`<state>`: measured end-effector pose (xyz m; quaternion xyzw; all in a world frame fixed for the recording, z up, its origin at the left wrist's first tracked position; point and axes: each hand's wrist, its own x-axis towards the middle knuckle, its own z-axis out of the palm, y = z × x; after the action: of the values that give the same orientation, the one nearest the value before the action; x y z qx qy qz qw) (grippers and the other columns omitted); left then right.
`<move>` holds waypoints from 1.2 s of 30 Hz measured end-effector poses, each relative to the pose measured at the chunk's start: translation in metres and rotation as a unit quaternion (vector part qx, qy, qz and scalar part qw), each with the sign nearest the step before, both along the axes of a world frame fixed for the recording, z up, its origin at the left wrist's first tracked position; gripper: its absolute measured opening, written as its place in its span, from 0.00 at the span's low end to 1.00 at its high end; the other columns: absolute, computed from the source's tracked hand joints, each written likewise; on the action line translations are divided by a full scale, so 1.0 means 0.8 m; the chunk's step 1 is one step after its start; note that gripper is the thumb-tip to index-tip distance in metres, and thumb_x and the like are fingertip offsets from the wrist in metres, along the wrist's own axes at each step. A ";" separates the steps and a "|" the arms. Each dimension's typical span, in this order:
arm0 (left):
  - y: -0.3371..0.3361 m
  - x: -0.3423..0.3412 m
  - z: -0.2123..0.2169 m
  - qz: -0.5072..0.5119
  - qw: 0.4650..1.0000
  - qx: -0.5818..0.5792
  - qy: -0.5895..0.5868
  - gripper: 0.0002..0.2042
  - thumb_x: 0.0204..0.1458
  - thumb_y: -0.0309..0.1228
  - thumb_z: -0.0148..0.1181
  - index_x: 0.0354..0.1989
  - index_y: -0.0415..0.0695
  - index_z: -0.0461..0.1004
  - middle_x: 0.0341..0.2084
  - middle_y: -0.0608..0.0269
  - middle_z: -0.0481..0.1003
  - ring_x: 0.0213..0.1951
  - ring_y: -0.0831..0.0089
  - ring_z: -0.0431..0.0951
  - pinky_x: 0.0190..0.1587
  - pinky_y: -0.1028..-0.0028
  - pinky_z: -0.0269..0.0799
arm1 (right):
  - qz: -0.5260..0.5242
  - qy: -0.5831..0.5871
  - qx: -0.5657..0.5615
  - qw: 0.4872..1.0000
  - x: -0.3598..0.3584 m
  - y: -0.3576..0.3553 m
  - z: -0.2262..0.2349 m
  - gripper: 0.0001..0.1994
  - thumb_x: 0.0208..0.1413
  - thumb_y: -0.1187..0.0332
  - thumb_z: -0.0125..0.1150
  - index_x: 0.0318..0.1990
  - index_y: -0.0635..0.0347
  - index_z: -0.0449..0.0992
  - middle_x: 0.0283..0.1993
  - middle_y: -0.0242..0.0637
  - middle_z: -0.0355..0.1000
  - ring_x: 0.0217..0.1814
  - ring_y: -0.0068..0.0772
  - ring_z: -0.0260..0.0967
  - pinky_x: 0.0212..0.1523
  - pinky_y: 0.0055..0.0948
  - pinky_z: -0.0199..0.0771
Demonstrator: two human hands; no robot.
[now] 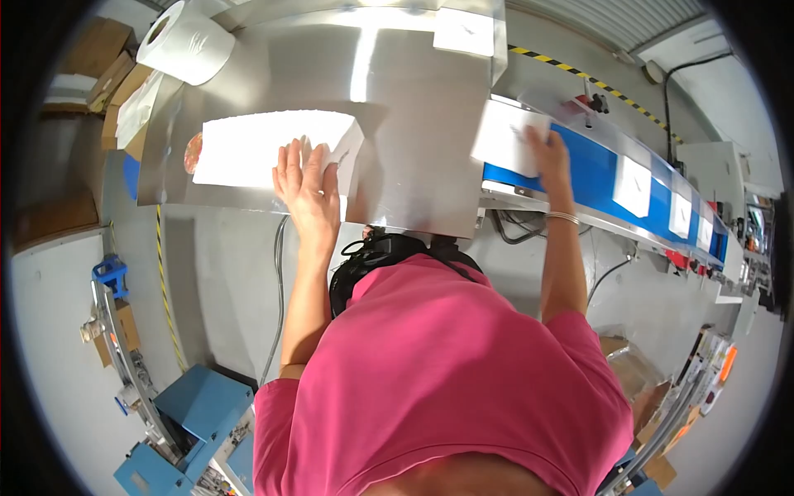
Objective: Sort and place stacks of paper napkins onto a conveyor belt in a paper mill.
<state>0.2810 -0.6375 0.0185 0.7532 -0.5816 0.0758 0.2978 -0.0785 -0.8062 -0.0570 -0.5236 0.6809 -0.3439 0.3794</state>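
Observation:
A long row of white sheets or flat packets, packed close together, lies on the steel table at the left. My left hand rests on its right end with the fingers stretched out. Beyond the row's left end a reddish round thing shows in part. At the right, my right hand, slightly blurred, has its fingers at the right edge of a white flat packet. That packet is over the near end of the blue conveyor belt; whether it touches the belt I cannot tell.
Several white packets lie spaced along the belt towards the right. Another white packet is at the far edge of the steel table. A big white roll stands at the far left, near cardboard boxes. Cables hang below.

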 end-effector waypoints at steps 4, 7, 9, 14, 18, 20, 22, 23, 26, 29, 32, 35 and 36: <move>-0.005 -0.005 -0.004 -0.011 0.999 -0.036 0.037 0.15 0.47 0.24 0.61 0.45 0.48 0.76 0.60 0.51 0.63 0.64 0.48 0.55 0.65 0.47 0.43 | -0.055 0.240 -0.098 0.964 -0.045 -0.001 0.007 0.27 0.47 0.48 0.65 0.42 0.65 0.74 0.35 0.46 0.75 0.35 0.45 0.73 0.38 0.36 0.72; -0.004 -0.007 -0.005 -0.002 0.999 -0.035 0.041 0.16 0.43 0.21 0.62 0.42 0.52 0.77 0.61 0.52 0.61 0.66 0.47 0.52 0.65 0.45 0.39 | 0.058 0.291 -0.240 0.924 0.033 0.012 0.051 0.25 0.43 0.56 0.70 0.46 0.62 0.73 0.46 0.47 0.73 0.48 0.48 0.70 0.46 0.42 0.70; -0.002 -0.007 0.000 -0.014 0.999 -0.027 0.036 0.16 0.43 0.21 0.62 0.41 0.52 0.78 0.61 0.52 0.61 0.66 0.47 0.51 0.65 0.45 0.38 | 0.303 0.148 -0.265 0.903 0.108 0.018 0.061 0.28 0.44 0.59 0.71 0.54 0.57 0.70 0.54 0.45 0.68 0.55 0.44 0.67 0.54 0.39 0.67; -0.003 -0.003 0.009 -0.071 0.997 0.001 0.035 0.16 0.44 0.26 0.64 0.44 0.52 0.76 0.64 0.50 0.56 0.68 0.46 0.45 0.65 0.44 0.35 | 0.480 -0.010 -0.211 0.852 0.244 0.026 0.046 0.30 0.47 0.62 0.69 0.59 0.51 0.66 0.60 0.41 0.63 0.58 0.39 0.65 0.53 0.34 0.69; -0.002 0.019 0.005 -0.020 1.000 -0.009 0.019 0.23 0.51 0.38 0.62 0.56 0.46 0.69 0.64 0.43 0.55 0.67 0.45 0.47 0.64 0.46 0.42 | 0.397 -0.226 0.035 0.889 0.220 0.028 0.029 0.25 0.57 0.62 0.61 0.58 0.65 0.64 0.54 0.38 0.67 0.54 0.26 0.64 0.55 0.26 0.66; 0.001 0.027 0.007 -0.005 1.000 0.009 0.003 0.19 0.51 0.33 0.61 0.52 0.44 0.72 0.62 0.45 0.58 0.65 0.46 0.52 0.63 0.51 0.49 | 0.287 -0.308 0.048 0.906 0.178 0.039 0.030 0.25 0.60 0.60 0.58 0.58 0.67 0.64 0.49 0.37 0.69 0.53 0.24 0.66 0.53 0.26 0.67; 0.000 0.025 0.011 -0.009 1.000 0.006 0.013 0.17 0.51 0.31 0.61 0.51 0.44 0.73 0.61 0.46 0.60 0.65 0.46 0.53 0.63 0.52 0.50 | 0.181 -0.177 0.040 0.967 0.116 0.029 0.027 0.27 0.57 0.54 0.59 0.52 0.72 0.67 0.47 0.43 0.71 0.48 0.29 0.69 0.48 0.28 0.69; 0.002 0.027 0.012 -0.008 1.000 0.004 0.020 0.16 0.51 0.28 0.60 0.49 0.44 0.75 0.60 0.47 0.61 0.64 0.47 0.55 0.63 0.52 0.51 | 0.158 0.063 -0.011 0.985 0.087 0.028 0.039 0.28 0.57 0.50 0.57 0.50 0.70 0.69 0.45 0.45 0.72 0.46 0.32 0.70 0.47 0.33 0.69; -0.003 0.024 0.007 -0.016 1.000 -0.013 0.012 0.14 0.49 0.25 0.60 0.47 0.44 0.76 0.57 0.47 0.65 0.62 0.47 0.58 0.63 0.50 0.50 | -0.009 0.061 0.065 0.996 0.013 0.007 0.032 0.28 0.55 0.47 0.56 0.46 0.69 0.71 0.44 0.53 0.73 0.48 0.46 0.69 0.50 0.41 0.67; -0.008 0.021 0.003 -0.019 0.999 -0.031 0.017 0.14 0.48 0.24 0.61 0.45 0.45 0.77 0.58 0.49 0.64 0.63 0.48 0.57 0.63 0.46 0.47 | -0.090 0.226 -0.043 0.969 -0.008 0.007 0.027 0.27 0.52 0.48 0.60 0.45 0.67 0.71 0.43 0.53 0.73 0.47 0.52 0.69 0.48 0.43 0.68; -0.008 0.018 0.001 -0.013 0.999 -0.033 0.038 0.13 0.47 0.23 0.61 0.42 0.49 0.78 0.60 0.52 0.62 0.65 0.48 0.54 0.64 0.45 0.43 | 0.039 0.328 -0.185 0.925 0.030 0.009 0.047 0.31 0.46 0.52 0.68 0.52 0.64 0.70 0.52 0.51 0.70 0.54 0.48 0.67 0.53 0.41 0.67; -0.004 0.021 0.003 -0.023 0.999 -0.016 0.020 0.12 0.46 0.23 0.61 0.40 0.50 0.79 0.60 0.52 0.63 0.66 0.48 0.52 0.65 0.44 0.39 | 0.344 0.038 -0.157 0.925 0.152 0.025 0.074 0.28 0.45 0.61 0.71 0.56 0.51 0.69 0.55 0.42 0.68 0.55 0.40 0.67 0.56 0.35 0.67; -0.004 0.022 0.004 -0.027 0.999 -0.016 0.019 0.12 0.46 0.23 0.61 0.40 0.50 0.79 0.60 0.52 0.63 0.66 0.48 0.52 0.65 0.44 0.39 | 0.392 0.024 -0.082 0.916 0.193 0.030 0.077 0.28 0.45 0.62 0.70 0.56 0.46 0.69 0.60 0.40 0.63 0.61 0.41 0.62 0.56 0.36 0.67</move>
<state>0.2986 -0.6406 0.0216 0.7336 -0.5948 0.0623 0.3228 0.0758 -0.7826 0.0043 -0.7856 0.3997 -0.2094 0.4233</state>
